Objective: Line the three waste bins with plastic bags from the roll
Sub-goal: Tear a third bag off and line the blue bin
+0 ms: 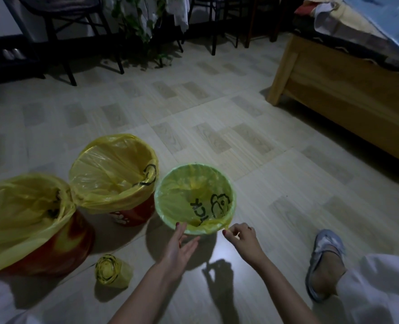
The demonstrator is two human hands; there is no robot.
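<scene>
Judging by all three bins being lined, only the green bin (195, 199) at 6 o'clock is left, its bag hem pinched by the right hand (241, 239) and steadied by the flat left hand (179, 246).

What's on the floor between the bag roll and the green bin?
In the head view, the left hand reaches across that stretch, fingers touching the green bin. Otherwise only bare floor and shadow lie beyond the roll.

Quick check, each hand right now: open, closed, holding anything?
Left hand: open, straight fingers touching the green bin near its rim.
Right hand: pinching the yellow bag edge at the bin's rim.
</scene>
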